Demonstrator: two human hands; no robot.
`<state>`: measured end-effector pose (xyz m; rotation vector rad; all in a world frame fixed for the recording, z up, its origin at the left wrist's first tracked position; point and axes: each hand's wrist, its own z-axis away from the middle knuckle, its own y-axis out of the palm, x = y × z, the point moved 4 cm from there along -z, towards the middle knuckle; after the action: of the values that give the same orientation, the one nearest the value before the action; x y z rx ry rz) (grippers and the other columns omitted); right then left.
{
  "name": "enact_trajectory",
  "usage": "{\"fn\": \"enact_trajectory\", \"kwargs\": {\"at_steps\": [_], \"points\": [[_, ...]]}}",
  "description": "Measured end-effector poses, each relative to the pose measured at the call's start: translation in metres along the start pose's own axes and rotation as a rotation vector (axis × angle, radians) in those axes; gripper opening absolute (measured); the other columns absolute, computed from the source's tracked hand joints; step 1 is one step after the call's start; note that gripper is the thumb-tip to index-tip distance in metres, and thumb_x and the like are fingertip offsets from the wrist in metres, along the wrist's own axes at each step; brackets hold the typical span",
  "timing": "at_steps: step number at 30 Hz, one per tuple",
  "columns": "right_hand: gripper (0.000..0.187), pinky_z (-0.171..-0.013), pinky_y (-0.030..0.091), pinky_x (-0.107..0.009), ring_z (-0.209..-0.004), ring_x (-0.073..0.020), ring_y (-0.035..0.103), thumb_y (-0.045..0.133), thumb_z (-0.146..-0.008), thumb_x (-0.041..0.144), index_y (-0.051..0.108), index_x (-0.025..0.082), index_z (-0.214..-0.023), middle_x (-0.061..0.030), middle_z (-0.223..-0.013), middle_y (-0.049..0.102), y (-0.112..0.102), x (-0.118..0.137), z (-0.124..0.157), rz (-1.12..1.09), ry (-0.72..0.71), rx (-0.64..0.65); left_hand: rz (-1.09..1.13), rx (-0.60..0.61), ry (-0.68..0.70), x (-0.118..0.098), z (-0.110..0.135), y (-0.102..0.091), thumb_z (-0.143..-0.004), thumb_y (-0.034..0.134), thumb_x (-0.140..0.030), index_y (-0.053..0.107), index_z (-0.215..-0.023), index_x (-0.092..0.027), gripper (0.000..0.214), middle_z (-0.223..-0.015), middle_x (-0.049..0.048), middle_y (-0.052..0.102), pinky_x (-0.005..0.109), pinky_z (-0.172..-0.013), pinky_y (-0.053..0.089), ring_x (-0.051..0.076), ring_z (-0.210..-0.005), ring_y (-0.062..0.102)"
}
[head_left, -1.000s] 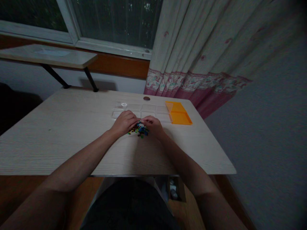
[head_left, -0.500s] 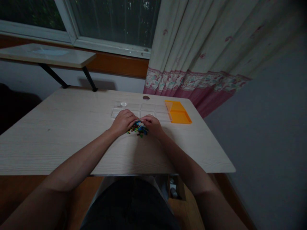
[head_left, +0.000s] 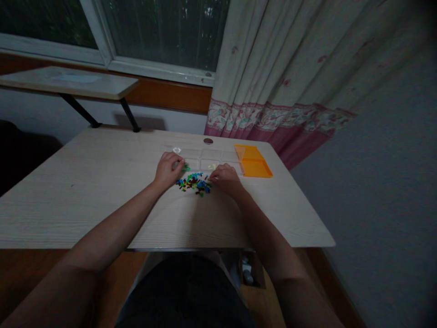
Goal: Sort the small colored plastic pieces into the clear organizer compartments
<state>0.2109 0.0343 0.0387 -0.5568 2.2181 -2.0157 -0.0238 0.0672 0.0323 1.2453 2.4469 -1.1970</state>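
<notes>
A loose pile of small plastic pieces (head_left: 194, 183) in blue, green, yellow and dark red lies on the table. Behind it is a clear compartment tray (head_left: 210, 155). My left hand (head_left: 167, 169) is at the tray's front left compartment, thumb and fingers pinched together beside some green pieces (head_left: 185, 167). What it holds, if anything, is too small to make out. At the pile's right edge, my right hand (head_left: 228, 178) has its fingertips closed together, their content hidden. Pale yellow pieces (head_left: 212, 166) sit in the front middle compartment.
An orange open box (head_left: 256, 165) stands at the tray's right end. A dark round disc (head_left: 208, 141) is set near the table's back edge. At the back left, a raised shelf (head_left: 102, 86) stands on black legs. A curtain (head_left: 273, 100) hangs behind the table.
My hands have moved apart from over the pile: the left to the left toward the tray, the right to the right. More of the pile and the green and pale pieces in the tray now show.
</notes>
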Motion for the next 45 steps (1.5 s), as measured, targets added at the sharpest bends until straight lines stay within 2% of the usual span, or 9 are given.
{"fn": "enact_trajectory", "kwargs": {"at_steps": [6, 14, 21, 26, 30, 37, 41, 45], "points": [[0.022, -0.083, 0.032, -0.033, -0.104, -0.0235, 0.053, 0.063, -0.091, 0.040, 0.078, 0.023, -0.090, -0.0077, -0.102, 0.070, 0.000, 0.006, 0.002, 0.054, 0.002, 0.003, -0.001, 0.016, -0.021, 0.000, 0.001, 0.001, -0.095, 0.052, -0.035, 0.064, -0.081, -0.021, 0.023, -0.085, 0.0044, 0.065, 0.041, -0.090, 0.044, 0.023, -0.092, 0.057], [0.019, -0.084, 0.032, -0.034, -0.104, -0.0242, 0.053, 0.059, -0.091, 0.026, 0.076, 0.020, -0.093, -0.0096, -0.104, 0.069, 0.000, 0.011, 0.003, 0.083, -0.022, 0.000, 0.009, 0.024, -0.021, 0.000, 0.000, 0.002, -0.095, 0.052, -0.035, 0.065, -0.082, -0.021, 0.023, -0.085, 0.0046, 0.066, 0.040, -0.091, 0.044, 0.023, -0.092, 0.057], [0.014, -0.085, 0.034, -0.033, -0.101, -0.0229, 0.055, 0.065, -0.089, 0.027, 0.078, 0.022, -0.092, -0.0078, -0.101, 0.071, 0.005, 0.005, -0.002, -0.044, -0.005, -0.056, 0.017, 0.018, -0.009, 0.004, 0.001, 0.003, -0.095, 0.053, -0.035, 0.068, -0.081, -0.020, 0.025, -0.085, 0.0056, 0.068, 0.042, -0.090, 0.044, 0.023, -0.092, 0.058], [0.013, -0.088, 0.035, -0.033, -0.101, -0.0215, 0.056, 0.066, -0.089, 0.028, 0.078, 0.024, -0.089, -0.0057, -0.100, 0.071, 0.004, 0.004, -0.005, -0.142, 0.020, -0.140, -0.017, 0.013, -0.036, 0.011, 0.002, 0.008, -0.093, 0.058, -0.038, 0.073, -0.088, -0.021, 0.023, -0.089, 0.0058, 0.068, 0.043, -0.092, 0.043, 0.024, -0.095, 0.057], [0.013, -0.090, 0.036, -0.033, -0.099, -0.0205, 0.056, 0.066, -0.089, 0.028, 0.079, 0.024, -0.088, -0.0046, -0.098, 0.072, 0.006, 0.004, -0.007, -0.209, 0.013, -0.156, -0.047, 0.021, -0.059, 0.015, 0.003, 0.010, -0.091, 0.061, -0.037, 0.076, -0.096, -0.022, 0.022, -0.093, 0.0073, 0.066, 0.044, -0.091, 0.043, 0.026, -0.097, 0.054], [0.013, -0.093, 0.038, -0.033, -0.098, -0.0192, 0.059, 0.066, -0.089, 0.027, 0.078, 0.023, -0.088, -0.0043, -0.096, 0.073, 0.011, 0.001, -0.010, -0.273, 0.009, -0.211, -0.054, 0.025, -0.062, 0.017, 0.003, 0.007, -0.093, 0.054, -0.028, 0.076, -0.108, -0.021, 0.028, -0.095, 0.0085, 0.066, 0.045, -0.092, 0.043, 0.026, -0.097, 0.054], [0.010, -0.092, 0.041, -0.033, -0.092, -0.0186, 0.061, 0.069, -0.086, 0.025, 0.078, 0.022, -0.084, -0.0042, -0.090, 0.073, 0.010, 0.001, -0.011, -0.362, 0.007, -0.278, -0.036, 0.035, 0.003, 0.006, 0.003, 0.004, -0.095, 0.052, -0.027, 0.074, -0.110, -0.022, 0.028, -0.095, 0.0077, 0.064, 0.043, -0.091, 0.044, 0.025, -0.098, 0.054], [0.009, -0.082, 0.047, -0.030, -0.084, -0.0170, 0.063, 0.070, -0.084, 0.026, 0.077, 0.022, -0.081, -0.0033, -0.082, 0.072, 0.010, 0.006, -0.012, -0.564, 0.004, -0.333, 0.022, 0.136, 0.152, -0.020, 0.004, 0.002, -0.097, 0.052, -0.033, 0.072, -0.113, -0.024, 0.028, -0.096, 0.0073, 0.064, 0.042, -0.093, 0.043, 0.024, -0.099, 0.054]]}}
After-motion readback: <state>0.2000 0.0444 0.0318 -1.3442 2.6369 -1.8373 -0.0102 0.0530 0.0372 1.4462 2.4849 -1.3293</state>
